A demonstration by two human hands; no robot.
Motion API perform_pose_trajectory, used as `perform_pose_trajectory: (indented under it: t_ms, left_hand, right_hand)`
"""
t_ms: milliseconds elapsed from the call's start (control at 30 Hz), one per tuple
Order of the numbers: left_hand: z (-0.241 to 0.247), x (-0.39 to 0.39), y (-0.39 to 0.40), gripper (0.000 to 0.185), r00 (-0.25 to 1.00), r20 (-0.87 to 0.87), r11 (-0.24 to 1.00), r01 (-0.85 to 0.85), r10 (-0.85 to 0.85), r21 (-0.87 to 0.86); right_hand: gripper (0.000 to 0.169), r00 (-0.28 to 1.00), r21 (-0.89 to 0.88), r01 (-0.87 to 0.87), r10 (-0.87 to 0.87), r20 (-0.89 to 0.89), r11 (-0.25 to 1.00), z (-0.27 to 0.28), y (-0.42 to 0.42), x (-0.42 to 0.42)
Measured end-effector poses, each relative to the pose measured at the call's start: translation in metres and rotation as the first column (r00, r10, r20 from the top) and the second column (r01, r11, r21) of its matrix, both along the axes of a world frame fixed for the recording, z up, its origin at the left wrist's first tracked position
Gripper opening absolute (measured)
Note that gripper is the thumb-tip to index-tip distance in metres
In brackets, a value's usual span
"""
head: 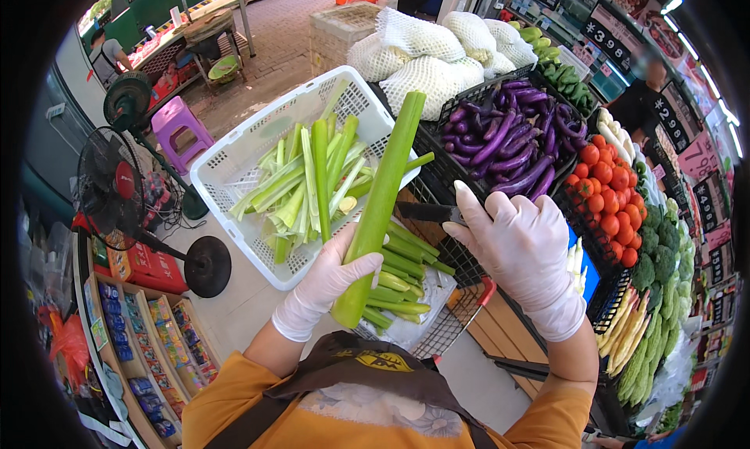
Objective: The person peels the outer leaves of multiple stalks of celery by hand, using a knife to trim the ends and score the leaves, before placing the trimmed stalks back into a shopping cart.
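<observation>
My gloved left hand grips the lower part of a thick, pale green vegetable stalk, which tilts up and away from me. In my gloved right hand is a dark-bladed knife. Its blade points left, close to the stalk; whether they touch I cannot tell. Beyond the left hand, a white perforated plastic basket contains long green peelings and strips. Several green stalks lie below the knife on a white plastic sheet, over a wire shopping cart.
At the right are crates of purple eggplants, tomatoes and broccoli. Net-wrapped white bundles lie ahead. Fans, a purple stool and a packet shelf stand left. Other people are farther off.
</observation>
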State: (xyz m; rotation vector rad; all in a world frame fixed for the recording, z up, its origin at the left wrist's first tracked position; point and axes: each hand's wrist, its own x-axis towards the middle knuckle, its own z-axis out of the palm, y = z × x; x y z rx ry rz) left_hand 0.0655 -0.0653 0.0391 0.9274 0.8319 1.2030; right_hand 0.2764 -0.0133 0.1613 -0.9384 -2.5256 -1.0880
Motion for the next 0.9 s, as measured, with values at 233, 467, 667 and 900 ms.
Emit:
perform_pose_trajectory:
  t_ms: [233, 467, 667, 900]
  left_hand:
    - [-0.001, -0.003, -0.002, 0.041, 0.999, 0.019, 0.999, 0.047, -0.047, -0.015]
    - [0.0, 0.001, -0.001, 0.035, 0.999, 0.028, 0.999, 0.035, -0.034, -0.032]
    - [0.0, 0.001, -0.002, 0.034, 0.988, -0.149, 0.999, 0.039, -0.041, -0.016]
    - [-0.009, 0.017, -0.011, 0.036, 0.939, -0.343, 0.997, 0.061, -0.041, 0.048]
  right_hand:
    - [0.034, 0.999, 0.007, 0.035, -0.035, -0.005, 0.999, 0.003, -0.004, -0.001]
    - [0.034, 1.0, 0.011, 0.006, -0.006, 0.002, 1.0, 0.002, -0.002, 0.001]
    - [0.023, 0.998, -0.002, -0.038, 0.038, 0.059, 0.999, 0.006, -0.001, 0.0]
    - [0.032, 0.989, -0.088, 0.032, -0.019, 0.144, 0.996, -0.013, 0.007, -0.007]
